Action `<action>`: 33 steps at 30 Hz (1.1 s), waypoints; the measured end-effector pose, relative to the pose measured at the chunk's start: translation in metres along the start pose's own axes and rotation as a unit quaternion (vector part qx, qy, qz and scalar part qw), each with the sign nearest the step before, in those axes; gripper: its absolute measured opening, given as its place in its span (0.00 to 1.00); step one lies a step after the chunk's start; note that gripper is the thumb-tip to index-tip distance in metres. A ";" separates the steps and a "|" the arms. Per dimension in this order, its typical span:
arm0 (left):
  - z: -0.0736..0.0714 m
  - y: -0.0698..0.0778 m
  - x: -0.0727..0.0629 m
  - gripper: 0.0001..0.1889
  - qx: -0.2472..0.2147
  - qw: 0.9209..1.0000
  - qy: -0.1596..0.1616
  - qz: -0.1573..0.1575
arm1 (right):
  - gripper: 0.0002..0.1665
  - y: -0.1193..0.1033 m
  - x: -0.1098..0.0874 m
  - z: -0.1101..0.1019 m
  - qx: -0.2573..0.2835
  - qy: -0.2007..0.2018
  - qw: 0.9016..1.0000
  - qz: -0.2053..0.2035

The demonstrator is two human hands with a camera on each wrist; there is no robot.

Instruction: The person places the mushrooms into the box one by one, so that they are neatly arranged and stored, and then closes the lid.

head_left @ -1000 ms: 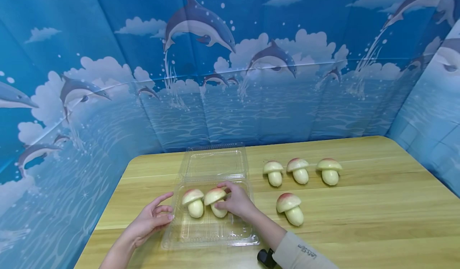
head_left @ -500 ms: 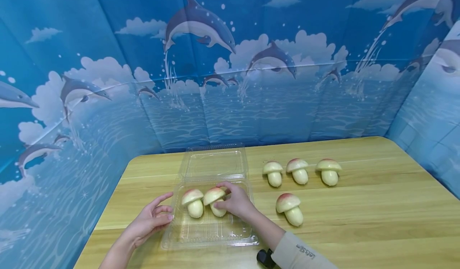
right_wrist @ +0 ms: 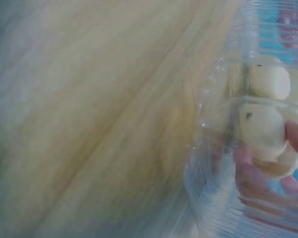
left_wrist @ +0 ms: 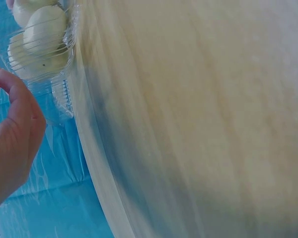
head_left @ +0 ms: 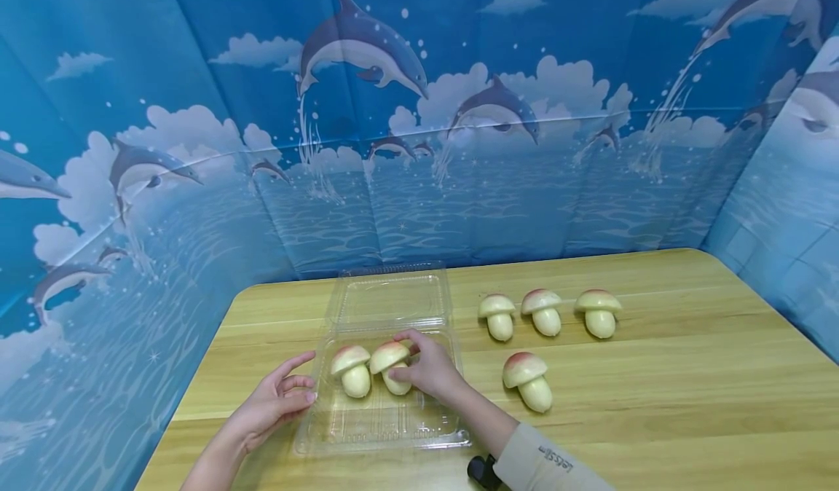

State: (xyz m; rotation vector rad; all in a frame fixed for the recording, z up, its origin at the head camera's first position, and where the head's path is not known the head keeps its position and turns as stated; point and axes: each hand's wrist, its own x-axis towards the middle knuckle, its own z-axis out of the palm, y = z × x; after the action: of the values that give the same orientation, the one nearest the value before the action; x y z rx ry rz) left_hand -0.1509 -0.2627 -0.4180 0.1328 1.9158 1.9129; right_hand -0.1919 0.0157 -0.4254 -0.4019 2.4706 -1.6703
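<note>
Filling appears to be the step: on the wooden desk (head_left: 655,411) a clear clamshell (head_left: 367,433) lies open, the left hand (head_left: 272,405) loose-fingered at its edge. Inside, the right hand (head_left: 431,367) pinches the red-tinged mushroom (head_left: 388,357) beside a second mushroom (head_left: 355,376); releasing, then fetching from the four loose mushrooms (head_left: 534,393), seems called for.

The clear plastic container (head_left: 383,446) lies open. Two pale, red-tinged mushrooms (head_left: 356,382) lie side by side inside it. Four more mushrooms (head_left: 534,395) lie to its right.
</note>
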 end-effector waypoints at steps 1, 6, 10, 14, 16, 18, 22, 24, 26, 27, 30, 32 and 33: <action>0.000 0.000 0.000 0.41 0.001 1.000 0.000 0.001 | 0.32 0.000 0.000 0.000 0.001 0.000 1.000 0.001; 0.000 0.000 0.000 0.41 0.002 1.000 0.001 0.003 | 0.33 -0.001 0.000 0.000 0.004 -0.001 1.000 0.007; 0.000 0.000 0.000 0.41 0.003 1.000 0.001 0.002 | 0.32 -0.002 -0.001 -0.001 0.001 0.002 1.000 0.008; 0.001 0.000 0.000 0.41 0.003 1.000 0.002 0.001 | 0.31 -0.004 -0.001 -0.002 0.002 0.004 1.000 0.009; 0.001 0.000 0.000 0.41 0.001 1.000 0.001 0.000 | 0.30 -0.005 -0.001 -0.003 0.003 0.004 1.000 0.014; 0.000 0.000 0.000 0.41 0.001 1.000 0.001 0.000 | 0.30 -0.006 -0.001 -0.004 0.008 0.002 1.000 0.022; 0.000 -0.001 0.000 0.42 0.002 1.000 0.001 0.001 | 0.32 -0.009 -0.002 -0.007 0.023 -0.001 0.999 0.039; 0.000 -0.001 0.000 0.42 0.003 1.000 0.000 0.002 | 0.32 -0.009 -0.002 -0.009 0.028 -0.004 0.999 0.046; 0.000 -0.001 0.000 0.42 0.003 1.000 0.001 0.003 | 0.32 -0.010 -0.002 -0.011 0.026 -0.003 0.998 0.048; 0.000 -0.001 0.000 0.41 0.003 1.000 0.001 0.003 | 0.32 -0.011 -0.002 -0.012 0.025 -0.004 0.998 0.050; 0.000 0.000 0.000 0.41 0.003 1.000 0.002 0.002 | 0.31 -0.011 -0.002 -0.016 0.024 -0.004 0.998 0.049; 0.000 0.000 0.000 0.41 0.003 1.000 0.002 0.002 | 0.31 -0.012 -0.003 -0.020 0.028 -0.007 0.998 0.048; 0.001 0.000 0.000 0.41 0.003 1.000 0.001 0.002 | 0.31 -0.013 -0.004 -0.021 0.028 -0.010 0.998 0.047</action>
State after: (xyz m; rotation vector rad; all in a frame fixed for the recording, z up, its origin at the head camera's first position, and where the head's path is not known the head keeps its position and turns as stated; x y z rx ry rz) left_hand -0.1509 -0.2621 -0.4178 0.1357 1.9242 1.9106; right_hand -0.1919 0.0313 -0.4056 -0.2898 2.3828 -1.6868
